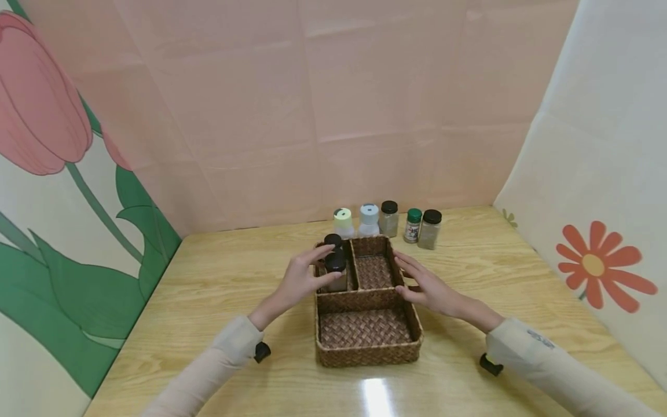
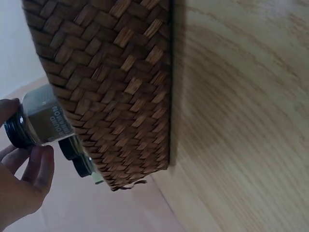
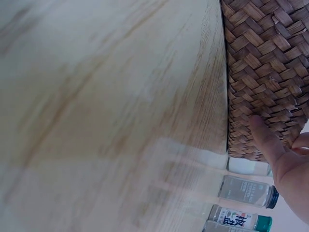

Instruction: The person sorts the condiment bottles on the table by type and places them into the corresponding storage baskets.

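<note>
My left hand [image 1: 299, 279] pinches a black-lidded spice jar [image 1: 336, 272] over the back-left compartment of a woven basket [image 1: 369, 355]. In the left wrist view the jar [image 2: 46, 116] has brown contents and printed lettering, its lower end hidden behind the basket's wall. Another black-lidded jar [image 1: 333, 240] stands just behind it, mostly hidden. On the basket's right side, my right hand [image 1: 429, 289] touches the wall and rim near the back-right compartment. The right wrist view shows one of its fingers [image 3: 264, 137] lying straight against the weave.
Behind the basket stand a yellow-capped bottle [image 1: 343, 222], a pale-blue-capped bottle [image 1: 369, 220] and a black-lidded jar [image 1: 389, 219]. A green-capped jar [image 1: 413, 226] and another black-lidded jar [image 1: 429, 230] stand farther right. A pink cloth [image 1: 312, 116] rises behind the wooden table [image 1: 224, 272].
</note>
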The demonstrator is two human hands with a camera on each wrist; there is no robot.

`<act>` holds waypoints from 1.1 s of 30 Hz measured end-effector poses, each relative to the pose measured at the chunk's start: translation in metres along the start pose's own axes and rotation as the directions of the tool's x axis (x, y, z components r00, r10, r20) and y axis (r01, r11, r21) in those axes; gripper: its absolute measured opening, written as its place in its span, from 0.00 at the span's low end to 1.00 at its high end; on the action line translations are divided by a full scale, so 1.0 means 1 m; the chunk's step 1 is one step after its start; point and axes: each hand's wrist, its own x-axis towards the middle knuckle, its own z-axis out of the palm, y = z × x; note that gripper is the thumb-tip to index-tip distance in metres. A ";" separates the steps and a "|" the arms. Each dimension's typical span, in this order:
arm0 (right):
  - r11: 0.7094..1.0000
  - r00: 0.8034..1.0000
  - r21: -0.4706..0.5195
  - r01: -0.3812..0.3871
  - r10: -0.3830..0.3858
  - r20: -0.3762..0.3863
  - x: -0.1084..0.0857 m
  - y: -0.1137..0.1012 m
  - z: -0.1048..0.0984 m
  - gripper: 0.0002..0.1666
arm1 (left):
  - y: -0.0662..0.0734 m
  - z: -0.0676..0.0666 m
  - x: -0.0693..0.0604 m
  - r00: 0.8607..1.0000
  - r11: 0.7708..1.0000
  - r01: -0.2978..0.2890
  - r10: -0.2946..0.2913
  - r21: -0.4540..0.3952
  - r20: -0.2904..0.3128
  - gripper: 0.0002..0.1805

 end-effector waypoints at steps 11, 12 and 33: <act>1.000 1.000 -0.015 0.004 -0.004 0.001 0.000 0.000 0.000 0.42 | -0.005 0.009 -0.005 0.999 0.998 0.047 -0.048 0.051 0.016 0.34; 1.000 1.000 -0.015 0.004 -0.004 0.001 0.000 0.001 0.000 0.42 | -0.006 0.010 -0.006 0.998 0.997 0.055 -0.056 0.054 0.019 0.34; 1.000 1.000 -0.009 0.006 -0.006 -0.009 -0.001 0.000 0.001 0.42 | -0.015 0.020 -0.013 0.999 0.999 0.030 -0.030 0.024 0.016 0.31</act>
